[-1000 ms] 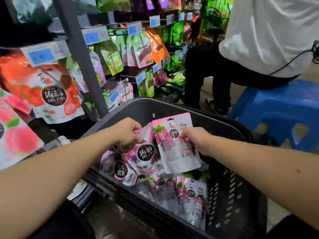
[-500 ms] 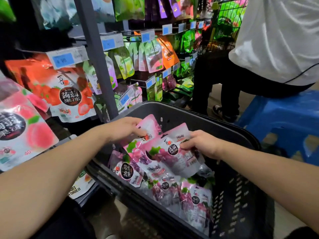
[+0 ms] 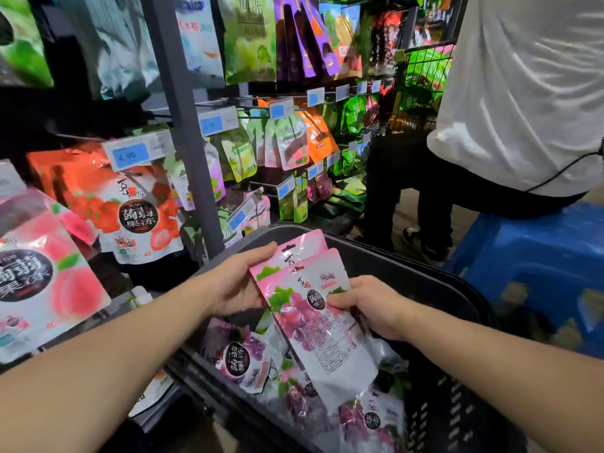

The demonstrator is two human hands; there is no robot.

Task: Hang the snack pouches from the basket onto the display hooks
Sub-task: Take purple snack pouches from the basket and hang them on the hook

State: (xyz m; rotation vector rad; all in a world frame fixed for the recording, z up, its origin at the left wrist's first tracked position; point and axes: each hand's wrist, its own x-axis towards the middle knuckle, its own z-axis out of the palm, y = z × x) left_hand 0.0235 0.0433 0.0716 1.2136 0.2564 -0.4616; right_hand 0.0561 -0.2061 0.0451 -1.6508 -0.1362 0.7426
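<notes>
Two glossy pink grape snack pouches (image 3: 318, 325) are held over the dark plastic basket (image 3: 434, 276): the rear clasped by the left grip (image 3: 240, 286), the front pinched by the right grip (image 3: 376, 305).

Open air above the black basket (image 3: 376, 259), grey upright post (image 3: 183, 142) close at left, hung pouches (image 3: 137, 210) and price tags (image 3: 130, 155) crowding beyond it, seated person (image 3: 523, 93) and blue stool (image 3: 539, 256) walling the right.

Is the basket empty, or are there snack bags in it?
Not empty. Several grape pouches lie loose in the black basket, under the held pouches that the left hand and right hand grip.
</notes>
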